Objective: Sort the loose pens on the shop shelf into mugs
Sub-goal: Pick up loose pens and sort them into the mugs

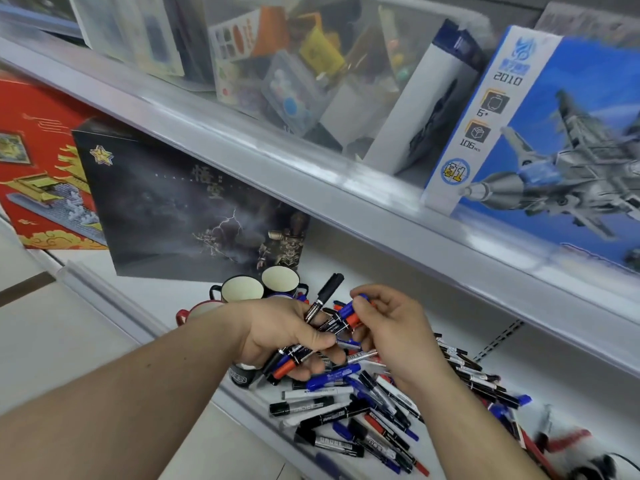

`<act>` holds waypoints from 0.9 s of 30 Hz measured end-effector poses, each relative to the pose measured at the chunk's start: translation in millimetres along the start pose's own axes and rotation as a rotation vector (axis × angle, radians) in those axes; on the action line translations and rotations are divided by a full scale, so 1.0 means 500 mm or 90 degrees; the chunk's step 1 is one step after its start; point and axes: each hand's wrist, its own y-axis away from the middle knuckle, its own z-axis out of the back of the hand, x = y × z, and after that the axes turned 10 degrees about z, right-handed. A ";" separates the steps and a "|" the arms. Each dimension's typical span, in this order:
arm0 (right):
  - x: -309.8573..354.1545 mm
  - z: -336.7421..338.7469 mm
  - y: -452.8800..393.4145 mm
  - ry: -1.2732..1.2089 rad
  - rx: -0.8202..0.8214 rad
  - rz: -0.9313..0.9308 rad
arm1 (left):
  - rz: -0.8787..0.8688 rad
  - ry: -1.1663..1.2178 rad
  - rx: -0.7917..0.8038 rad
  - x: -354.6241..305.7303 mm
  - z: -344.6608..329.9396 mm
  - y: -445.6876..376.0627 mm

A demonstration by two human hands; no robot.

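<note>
My left hand [287, 337] grips a mixed bunch [311, 344], my right [388, 327] pinches a blue pen [349, 306]; I should drop each colour into its own mug [242, 289].

Glossy plastic pens [349, 410]; glossy enamel-like mugs [242, 291].

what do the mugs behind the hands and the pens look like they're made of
The mugs look like enamelled metal: thin dark rolled rims, glossy cream insides, though ceramic is possible. The pens in the pile look like smooth moulded plastic, with shiny barrels, printed labels and coloured caps.
</note>
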 end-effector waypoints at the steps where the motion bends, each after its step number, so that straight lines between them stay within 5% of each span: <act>1: -0.004 0.006 0.001 -0.019 -0.012 -0.024 | -0.002 -0.002 0.002 -0.001 0.001 0.002; 10: -0.037 0.016 0.003 -0.074 0.025 -0.078 | 0.039 -0.052 -0.026 0.003 0.031 0.008; 15: -0.066 0.012 -0.041 -0.025 -0.108 -0.071 | 0.017 0.053 -0.365 0.015 0.110 0.031; 20: -0.117 -0.026 -0.106 0.242 -0.063 0.027 | -0.015 0.091 -0.556 0.030 0.159 0.043; 27: -0.227 -0.152 -0.238 0.584 0.112 0.182 | 0.029 0.107 -0.586 0.031 0.173 0.024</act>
